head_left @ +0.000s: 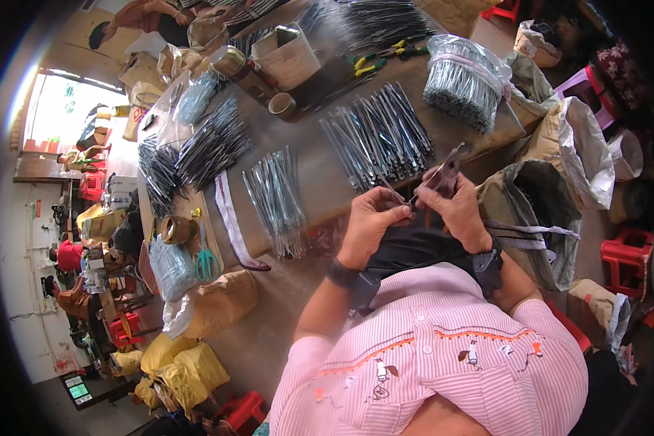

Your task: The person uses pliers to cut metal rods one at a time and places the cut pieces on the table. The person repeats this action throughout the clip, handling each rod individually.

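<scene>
A worker in a pink striped shirt bends over a long brown table (320, 182) heaped with thin grey metal pieces. Taking the fanned pile of grey pieces (379, 134) at the table's middle as the landmark: far to its left lie green-handled scissors (208, 261), one pair, beside one roll of tape (176, 229). Between those and the pile sit two more loose heaps, a dark one (196, 149) and a paler one (277, 200). Directly below the pile, at the table's near edge, the left hand (370, 221) has its fingers closed on a single thin grey piece (396, 195). Just right of it the right hand (458, 207) is clenched around a dark plier-like tool (443, 174), whose tip meets that piece. Above and right of the pile stands one clear bag of bundled pieces (466, 80).

The likely trouble, judging by the grip: the tool's tip works close to the left fingertips, so a slip could nip them, or the slender piece could spring loose into the lap.
</scene>
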`<act>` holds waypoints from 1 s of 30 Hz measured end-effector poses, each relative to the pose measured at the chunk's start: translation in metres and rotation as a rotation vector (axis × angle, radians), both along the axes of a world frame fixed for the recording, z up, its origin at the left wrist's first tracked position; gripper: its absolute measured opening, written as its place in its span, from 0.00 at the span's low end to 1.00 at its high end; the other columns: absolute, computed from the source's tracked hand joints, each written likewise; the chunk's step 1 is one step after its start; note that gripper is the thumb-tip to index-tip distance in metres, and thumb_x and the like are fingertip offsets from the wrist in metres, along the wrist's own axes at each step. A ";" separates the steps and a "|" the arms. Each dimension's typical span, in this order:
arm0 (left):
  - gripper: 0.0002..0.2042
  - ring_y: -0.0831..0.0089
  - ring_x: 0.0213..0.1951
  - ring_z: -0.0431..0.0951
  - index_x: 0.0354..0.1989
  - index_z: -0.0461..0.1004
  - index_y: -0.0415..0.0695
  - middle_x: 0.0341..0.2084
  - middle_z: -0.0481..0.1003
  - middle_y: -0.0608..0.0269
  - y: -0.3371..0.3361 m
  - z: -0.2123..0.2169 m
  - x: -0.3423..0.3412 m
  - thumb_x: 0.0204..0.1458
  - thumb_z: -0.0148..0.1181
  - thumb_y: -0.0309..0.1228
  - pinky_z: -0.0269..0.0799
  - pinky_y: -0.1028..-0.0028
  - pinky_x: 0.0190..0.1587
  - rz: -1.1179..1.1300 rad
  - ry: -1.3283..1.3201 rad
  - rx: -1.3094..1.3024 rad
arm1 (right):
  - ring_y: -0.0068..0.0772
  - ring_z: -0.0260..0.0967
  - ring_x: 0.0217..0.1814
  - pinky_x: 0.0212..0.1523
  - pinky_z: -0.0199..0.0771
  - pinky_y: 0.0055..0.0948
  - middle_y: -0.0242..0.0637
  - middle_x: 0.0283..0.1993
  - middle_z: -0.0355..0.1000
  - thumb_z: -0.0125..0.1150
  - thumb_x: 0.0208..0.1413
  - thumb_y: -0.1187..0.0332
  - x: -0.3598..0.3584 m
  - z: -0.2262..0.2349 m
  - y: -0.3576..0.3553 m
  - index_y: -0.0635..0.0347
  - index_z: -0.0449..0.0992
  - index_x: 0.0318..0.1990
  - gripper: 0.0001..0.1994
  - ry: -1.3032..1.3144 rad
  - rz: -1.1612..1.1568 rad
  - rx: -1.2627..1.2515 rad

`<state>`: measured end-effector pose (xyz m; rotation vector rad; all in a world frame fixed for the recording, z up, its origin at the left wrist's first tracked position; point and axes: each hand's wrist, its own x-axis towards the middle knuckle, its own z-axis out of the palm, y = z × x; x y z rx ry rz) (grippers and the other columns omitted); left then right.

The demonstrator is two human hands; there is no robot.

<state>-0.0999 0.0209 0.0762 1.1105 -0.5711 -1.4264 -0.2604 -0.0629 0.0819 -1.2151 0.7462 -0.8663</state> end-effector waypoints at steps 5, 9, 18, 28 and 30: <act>0.09 0.71 0.32 0.79 0.37 0.71 0.34 0.29 0.75 0.59 0.008 -0.001 0.005 0.48 0.60 0.19 0.77 0.75 0.37 -0.044 -0.054 0.029 | 0.24 0.73 0.30 0.31 0.74 0.21 0.37 0.32 0.74 0.59 0.55 0.77 -0.003 0.007 -0.026 0.66 0.71 0.44 0.09 -0.124 -0.162 0.064; 0.12 0.73 0.32 0.80 0.42 0.69 0.38 0.30 0.75 0.62 0.006 0.000 -0.003 0.49 0.59 0.17 0.78 0.78 0.33 -0.119 -0.004 0.032 | 0.24 0.73 0.30 0.32 0.74 0.21 0.40 0.33 0.76 0.60 0.55 0.75 -0.008 0.006 -0.030 0.68 0.71 0.45 0.11 -0.011 0.027 0.152; 0.10 0.74 0.33 0.79 0.43 0.67 0.39 0.29 0.73 0.65 0.008 0.014 -0.004 0.53 0.55 0.19 0.76 0.77 0.36 -0.276 0.021 0.003 | 0.22 0.71 0.28 0.30 0.73 0.21 0.35 0.29 0.75 0.64 0.52 0.73 -0.008 -0.003 -0.026 0.66 0.73 0.40 0.10 -0.023 0.122 0.258; 0.06 0.79 0.25 0.73 0.35 0.71 0.46 0.26 0.74 0.69 0.008 -0.022 -0.011 0.55 0.60 0.32 0.62 0.81 0.23 -0.075 -0.002 -0.086 | 0.19 0.70 0.26 0.28 0.71 0.20 0.30 0.26 0.72 0.65 0.51 0.75 0.000 -0.005 -0.012 0.64 0.72 0.38 0.09 0.043 0.146 0.107; 0.06 0.80 0.21 0.71 0.34 0.71 0.45 0.25 0.74 0.69 0.007 -0.025 -0.014 0.54 0.62 0.31 0.60 0.82 0.20 -0.029 0.138 0.035 | 0.21 0.71 0.29 0.30 0.72 0.22 0.31 0.27 0.72 0.64 0.52 0.72 -0.002 -0.006 -0.011 0.64 0.72 0.38 0.09 0.067 0.172 0.056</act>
